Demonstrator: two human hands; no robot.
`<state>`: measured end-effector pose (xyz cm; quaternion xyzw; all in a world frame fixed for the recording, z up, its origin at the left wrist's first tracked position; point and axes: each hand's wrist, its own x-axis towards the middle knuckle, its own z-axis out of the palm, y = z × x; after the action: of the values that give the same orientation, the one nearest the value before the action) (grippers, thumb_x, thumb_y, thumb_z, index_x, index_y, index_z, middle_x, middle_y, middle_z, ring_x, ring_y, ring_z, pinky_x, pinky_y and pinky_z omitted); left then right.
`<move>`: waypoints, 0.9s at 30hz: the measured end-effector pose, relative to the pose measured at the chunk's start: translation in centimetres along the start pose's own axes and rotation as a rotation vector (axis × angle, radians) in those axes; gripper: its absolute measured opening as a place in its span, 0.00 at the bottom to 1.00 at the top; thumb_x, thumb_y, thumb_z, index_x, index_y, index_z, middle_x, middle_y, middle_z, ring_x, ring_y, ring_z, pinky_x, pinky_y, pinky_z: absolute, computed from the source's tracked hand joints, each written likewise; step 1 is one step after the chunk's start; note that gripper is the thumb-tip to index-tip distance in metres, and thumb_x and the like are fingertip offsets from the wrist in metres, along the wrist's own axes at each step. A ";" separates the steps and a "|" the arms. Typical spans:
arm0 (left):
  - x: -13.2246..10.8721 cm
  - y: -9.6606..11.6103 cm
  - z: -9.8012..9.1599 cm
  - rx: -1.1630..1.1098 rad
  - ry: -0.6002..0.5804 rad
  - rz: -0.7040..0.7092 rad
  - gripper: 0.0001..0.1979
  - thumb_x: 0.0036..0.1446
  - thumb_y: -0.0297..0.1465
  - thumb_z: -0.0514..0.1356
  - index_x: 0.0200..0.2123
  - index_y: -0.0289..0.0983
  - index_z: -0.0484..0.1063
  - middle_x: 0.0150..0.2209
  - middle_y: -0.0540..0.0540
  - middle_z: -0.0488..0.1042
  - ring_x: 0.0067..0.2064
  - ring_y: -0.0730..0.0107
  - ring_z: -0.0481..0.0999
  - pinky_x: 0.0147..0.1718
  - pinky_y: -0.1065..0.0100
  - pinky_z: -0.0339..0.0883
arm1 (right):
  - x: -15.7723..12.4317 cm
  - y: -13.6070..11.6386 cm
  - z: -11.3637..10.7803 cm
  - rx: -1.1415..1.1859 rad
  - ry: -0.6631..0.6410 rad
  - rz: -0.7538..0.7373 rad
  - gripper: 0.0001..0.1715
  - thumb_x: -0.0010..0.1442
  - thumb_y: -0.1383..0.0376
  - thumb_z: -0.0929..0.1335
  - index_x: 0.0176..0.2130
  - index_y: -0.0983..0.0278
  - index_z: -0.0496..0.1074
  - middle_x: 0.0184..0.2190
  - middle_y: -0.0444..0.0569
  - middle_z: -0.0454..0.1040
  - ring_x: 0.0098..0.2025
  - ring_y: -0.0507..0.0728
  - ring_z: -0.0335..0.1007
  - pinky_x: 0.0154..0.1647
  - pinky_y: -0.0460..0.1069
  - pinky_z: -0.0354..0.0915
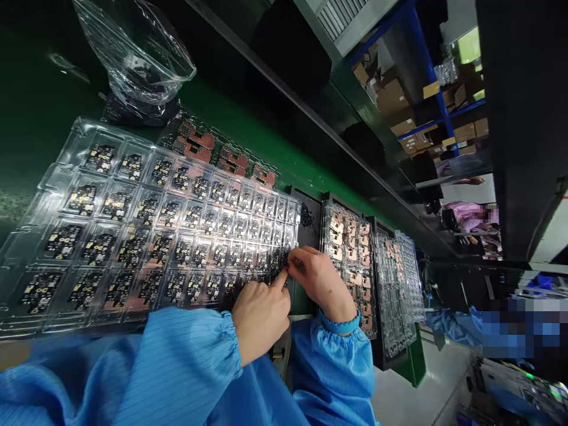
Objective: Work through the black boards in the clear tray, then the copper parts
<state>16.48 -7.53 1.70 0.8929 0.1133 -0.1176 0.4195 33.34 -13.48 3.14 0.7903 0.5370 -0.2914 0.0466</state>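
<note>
A large clear plastic tray (pixel 173 195) lies across the bench, its pockets holding small black circuit boards (pixel 118 204). At the tray's right end, my left hand (pixel 261 313) has its index finger stretched out and the others curled under. The index fingertip meets the fingers of my right hand (pixel 322 281), which are bent into a pinch over the last pockets. Whatever lies between the fingertips is too small and covered to make out. Both wrists come out of blue elasticated sleeves.
Black trays with copper-coloured parts (pixel 350 236) and further clear trays (pixel 393 290) stand to the right. More copper-coloured parts (pixel 195 142) lie behind the big tray. A clear plastic bag (pixel 146 65) sits at the back left. A dark shelf edge runs above; people work farther off.
</note>
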 end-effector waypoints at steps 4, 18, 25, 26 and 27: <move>0.2 0.1 -0.2 -0.020 -0.026 -0.002 0.14 0.60 0.27 0.56 0.45 0.29 0.77 0.69 0.32 0.61 0.35 0.55 0.83 0.33 0.56 0.77 | 0.0 -0.4 -0.1 -0.041 -0.009 0.023 0.09 0.64 0.76 0.67 0.34 0.64 0.70 0.31 0.45 0.67 0.29 0.53 0.63 0.32 0.47 0.55; 0.4 0.2 -0.7 -0.065 -0.083 -0.009 0.13 0.62 0.26 0.55 0.45 0.28 0.78 0.68 0.31 0.64 0.37 0.54 0.83 0.34 0.56 0.77 | 0.6 -0.6 -0.7 -0.111 -0.067 0.012 0.11 0.61 0.78 0.68 0.31 0.63 0.68 0.29 0.43 0.65 0.29 0.53 0.62 0.31 0.47 0.53; 0.3 0.0 -0.8 -0.063 -0.071 -0.002 0.13 0.62 0.26 0.56 0.44 0.28 0.78 0.66 0.29 0.65 0.36 0.54 0.83 0.34 0.57 0.76 | 0.9 -0.9 -0.5 -0.136 -0.062 0.026 0.13 0.58 0.78 0.68 0.28 0.63 0.66 0.27 0.43 0.66 0.28 0.53 0.60 0.30 0.48 0.50; 0.3 0.0 -0.8 -0.064 -0.068 0.001 0.13 0.62 0.26 0.56 0.43 0.28 0.78 0.66 0.28 0.65 0.36 0.54 0.83 0.33 0.57 0.76 | 1.2 -1.0 -0.4 -0.139 -0.060 0.031 0.13 0.58 0.78 0.68 0.28 0.62 0.66 0.27 0.43 0.66 0.28 0.53 0.60 0.30 0.48 0.50; 0.2 -0.1 -0.8 -0.067 -0.063 0.003 0.13 0.61 0.25 0.56 0.43 0.28 0.78 0.67 0.28 0.64 0.36 0.54 0.83 0.33 0.57 0.76 | 1.4 -1.1 -0.3 -0.141 -0.056 0.039 0.13 0.57 0.78 0.68 0.28 0.62 0.66 0.26 0.43 0.66 0.28 0.53 0.61 0.30 0.48 0.50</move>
<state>16.78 -6.88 2.05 0.8743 0.1025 -0.1411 0.4529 32.90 -11.75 2.94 0.7870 0.5391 -0.2739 0.1230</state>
